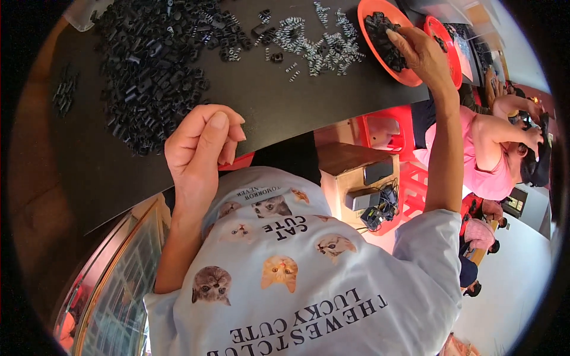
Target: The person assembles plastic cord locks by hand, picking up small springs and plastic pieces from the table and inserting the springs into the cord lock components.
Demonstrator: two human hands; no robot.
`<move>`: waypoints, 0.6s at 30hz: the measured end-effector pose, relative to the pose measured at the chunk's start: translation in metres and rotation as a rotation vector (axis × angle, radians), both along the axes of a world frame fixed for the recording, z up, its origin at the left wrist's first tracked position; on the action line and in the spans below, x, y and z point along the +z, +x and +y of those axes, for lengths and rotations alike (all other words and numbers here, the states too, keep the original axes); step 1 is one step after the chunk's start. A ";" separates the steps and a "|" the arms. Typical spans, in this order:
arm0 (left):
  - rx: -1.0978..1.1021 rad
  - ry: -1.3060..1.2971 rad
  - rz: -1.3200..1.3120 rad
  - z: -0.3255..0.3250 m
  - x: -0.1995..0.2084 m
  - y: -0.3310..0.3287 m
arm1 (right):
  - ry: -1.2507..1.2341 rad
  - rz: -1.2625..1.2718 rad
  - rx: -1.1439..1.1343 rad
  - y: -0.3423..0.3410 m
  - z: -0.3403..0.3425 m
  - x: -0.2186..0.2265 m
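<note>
The right hand [423, 54] is at the black parts [378, 28] in the orange bowl [408, 78] on the counter [261, 107]; whether its grip holds any cannot be told. The left hand [202, 139] has a narrow grip, any contents hidden. Low, gentle fingertip work should prevent spills.

Dark bench [279, 110]; red plastic stool [405, 123] and wooden box [350, 159] near its edge; glass-paned frame [119, 296], lower left; pale wall [516, 285], right
</note>
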State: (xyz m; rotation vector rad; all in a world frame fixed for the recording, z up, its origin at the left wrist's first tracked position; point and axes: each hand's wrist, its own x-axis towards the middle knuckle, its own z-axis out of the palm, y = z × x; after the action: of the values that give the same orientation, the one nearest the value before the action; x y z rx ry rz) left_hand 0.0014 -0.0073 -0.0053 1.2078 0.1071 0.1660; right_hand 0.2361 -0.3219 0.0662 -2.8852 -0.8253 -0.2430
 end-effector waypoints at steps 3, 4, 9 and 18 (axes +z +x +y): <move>-0.006 0.011 -0.003 0.000 0.000 0.000 | 0.048 0.053 0.047 0.000 0.005 0.007; -0.011 0.015 -0.006 -0.001 0.001 0.000 | 0.138 0.075 0.067 -0.002 0.011 0.007; -0.014 0.039 0.005 -0.001 0.002 0.000 | 0.280 0.157 0.434 -0.020 0.089 -0.005; -0.029 0.060 0.017 -0.002 0.007 0.000 | -0.077 0.090 0.512 -0.021 0.175 -0.028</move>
State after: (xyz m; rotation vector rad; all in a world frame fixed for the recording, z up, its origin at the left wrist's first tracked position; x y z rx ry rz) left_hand 0.0010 -0.0097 0.0020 1.2697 0.0998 0.1343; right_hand 0.2153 -0.1467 0.0383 -2.6052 -1.5334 -0.0255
